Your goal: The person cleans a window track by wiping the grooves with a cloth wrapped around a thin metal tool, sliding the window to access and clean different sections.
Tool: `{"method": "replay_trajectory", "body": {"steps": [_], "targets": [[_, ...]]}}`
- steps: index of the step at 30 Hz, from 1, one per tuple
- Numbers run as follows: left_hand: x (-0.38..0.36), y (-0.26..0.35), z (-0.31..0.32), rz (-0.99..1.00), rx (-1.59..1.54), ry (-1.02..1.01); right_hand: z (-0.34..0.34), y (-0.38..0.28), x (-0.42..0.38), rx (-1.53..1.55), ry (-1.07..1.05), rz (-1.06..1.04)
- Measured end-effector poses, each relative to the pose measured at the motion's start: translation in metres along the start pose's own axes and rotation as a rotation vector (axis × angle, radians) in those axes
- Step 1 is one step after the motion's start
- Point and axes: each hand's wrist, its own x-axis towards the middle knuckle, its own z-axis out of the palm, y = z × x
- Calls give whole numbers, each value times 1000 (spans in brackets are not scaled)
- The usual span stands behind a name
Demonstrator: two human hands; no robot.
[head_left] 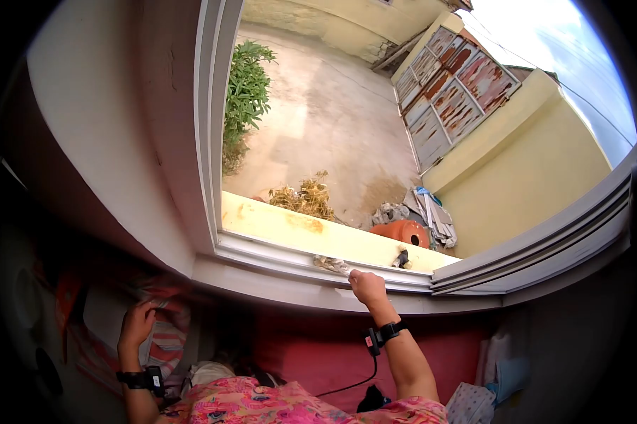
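My right hand is closed on one end of a crumpled, pale brownish cloth, which lies on the white window track. Lower left, my left hand is raised beside a red-and-white striped cloth; its fingers are partly curled, and nothing can be made out between them. A small dark and pale object sits on the outer ledge, to the right of the cloth. Both wrists wear black straps with small devices.
Sliding window panes are stacked at the right. Outside are a green bush, dried plants, an orange container and a rusty gate. Red fabric lies below the sill, with folded cloths lower right.
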Motion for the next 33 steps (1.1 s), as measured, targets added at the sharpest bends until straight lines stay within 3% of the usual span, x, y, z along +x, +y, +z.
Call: {"method": "replay_trajectory", "body": {"steps": [12, 14, 19, 27, 33], "targets": [[-22, -11, -13, -118, 15, 48, 23, -223, 88, 139, 71, -447], [-24, -13, -17, -123, 37, 64, 25, -245, 96, 224, 317, -524], [-26, -13, -19, -135, 36, 73, 17, -210, 83, 165, 199, -418], [-17, -9, -14, -102, 24, 63, 6, -58, 37, 37, 42, -137], [-19, -11, -9, -117, 8, 40, 5, -93, 39, 80, 4, -160]]}}
